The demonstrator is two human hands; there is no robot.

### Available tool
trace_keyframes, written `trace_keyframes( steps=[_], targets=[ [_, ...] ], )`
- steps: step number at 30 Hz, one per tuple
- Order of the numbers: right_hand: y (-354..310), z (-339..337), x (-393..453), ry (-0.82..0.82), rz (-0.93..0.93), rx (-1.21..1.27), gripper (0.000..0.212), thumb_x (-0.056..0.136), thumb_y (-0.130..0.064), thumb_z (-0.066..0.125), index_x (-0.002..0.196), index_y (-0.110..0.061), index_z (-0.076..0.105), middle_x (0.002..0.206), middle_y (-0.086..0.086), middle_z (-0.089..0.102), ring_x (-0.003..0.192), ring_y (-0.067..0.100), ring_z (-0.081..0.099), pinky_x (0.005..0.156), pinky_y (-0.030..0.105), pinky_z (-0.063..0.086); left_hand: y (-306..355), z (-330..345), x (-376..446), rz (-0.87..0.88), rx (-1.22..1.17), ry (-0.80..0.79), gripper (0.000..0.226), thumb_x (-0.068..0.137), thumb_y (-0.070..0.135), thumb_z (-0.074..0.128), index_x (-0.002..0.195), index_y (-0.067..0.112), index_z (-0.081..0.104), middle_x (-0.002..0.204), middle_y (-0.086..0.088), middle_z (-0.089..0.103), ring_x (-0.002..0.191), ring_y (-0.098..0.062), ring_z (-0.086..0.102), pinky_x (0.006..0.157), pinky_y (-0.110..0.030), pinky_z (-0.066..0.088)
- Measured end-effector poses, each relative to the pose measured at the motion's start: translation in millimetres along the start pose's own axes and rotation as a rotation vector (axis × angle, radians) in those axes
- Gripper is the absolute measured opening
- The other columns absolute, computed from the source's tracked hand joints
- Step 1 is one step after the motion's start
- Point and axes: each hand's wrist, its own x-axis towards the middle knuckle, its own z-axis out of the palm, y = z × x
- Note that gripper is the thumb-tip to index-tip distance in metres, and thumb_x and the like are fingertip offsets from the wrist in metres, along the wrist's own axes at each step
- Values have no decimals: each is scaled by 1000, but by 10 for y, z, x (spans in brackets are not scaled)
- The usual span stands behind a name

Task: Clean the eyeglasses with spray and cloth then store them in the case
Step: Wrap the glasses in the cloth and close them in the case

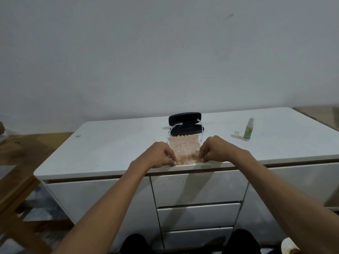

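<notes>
A pink cloth (184, 143) lies near the front edge of the white cabinet top (113, 145). Clear-framed eyeglasses (187, 147) rest on the cloth, their temples rising toward the open black case (185, 123) just behind. My left hand (161, 154) pinches the cloth's front left corner. At the front right corner my right hand (215, 149) pinches the cloth the same way. A small spray bottle (248, 128) stands upright at the right, with its clear cap (237, 133) beside it.
The cabinet has white drawers (198, 187) below the top. A wooden frame (22, 162) stands to the left. The grey wall runs close behind the cabinet.
</notes>
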Motion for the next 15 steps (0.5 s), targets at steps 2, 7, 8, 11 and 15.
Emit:
trace_keyframes(
  steps=[2, 7, 8, 11, 15],
  targets=[
    [7, 7, 17, 14, -8, -25, 13, 84, -11, 76, 92, -19, 83, 79, -12, 69, 80, 9, 64, 72, 20, 49, -18, 12, 17, -12, 2, 15, 6, 78, 25, 84, 83, 25, 83, 92, 5, 72, 89, -10, 65, 83, -37, 58],
    [9, 30, 70, 124, -13, -1, 15, 91, -9, 65, 95, -17, 78, 88, -4, 69, 85, 16, 64, 69, 19, 47, -11, 30, 84, -54, -37, 80, 3, 85, 17, 75, 84, 17, 77, 89, 2, 73, 85, -13, 68, 79, -33, 58],
    [9, 33, 85, 177, -5, 33, 15, 92, -9, 66, 93, -18, 78, 87, -4, 70, 85, 17, 67, 72, 24, 52, 2, 30, 101, -51, -60, 120, 4, 87, 15, 74, 84, 17, 76, 88, 2, 72, 83, -13, 67, 76, -29, 56],
    [4, 60, 149, 350, 20, 84, 13, 91, -14, 67, 92, -22, 77, 87, -6, 72, 86, 18, 68, 77, 37, 57, 21, 53, 181, -66, -104, 285, 7, 86, 14, 72, 81, 18, 76, 81, 2, 72, 78, -13, 66, 70, -28, 53],
    [-62, 120, 243, 522, 79, -41, 19, 93, -18, 60, 101, -24, 76, 98, -4, 75, 92, 25, 67, 72, 34, 50, 59, 133, 291, -152, -100, 435, 8, 85, 17, 71, 80, 21, 75, 69, 3, 67, 70, -17, 64, 68, -30, 53]
  ],
)
